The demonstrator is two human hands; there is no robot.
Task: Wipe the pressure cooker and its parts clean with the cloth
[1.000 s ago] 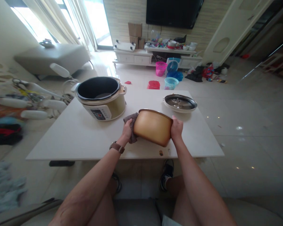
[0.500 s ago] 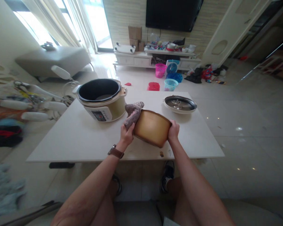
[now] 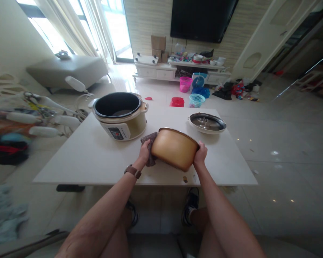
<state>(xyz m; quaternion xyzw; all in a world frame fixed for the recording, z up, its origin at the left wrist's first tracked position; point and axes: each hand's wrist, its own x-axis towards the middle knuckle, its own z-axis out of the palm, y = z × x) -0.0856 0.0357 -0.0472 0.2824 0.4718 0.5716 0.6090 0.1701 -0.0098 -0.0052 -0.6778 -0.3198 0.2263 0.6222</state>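
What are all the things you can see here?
pot: one, golden-brown, tilted over table, between both hands
cloth: one, grey-brown, against pot's left side
cooker: one, cream, black inside, table's far left
lid: one, silvery, table's far right
table: one, white, in front
pink basket: one, floor behind
blue basket: one, floor behind
watch: one, brown, left wrist
left hand: holds cloth
right hand: holds pot's right side

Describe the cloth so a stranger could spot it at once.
Start at the white table, then find the tan pot held tilted over it. The cloth is the brownish rag pressed against the pot's side by the left hand, the only soft thing there.
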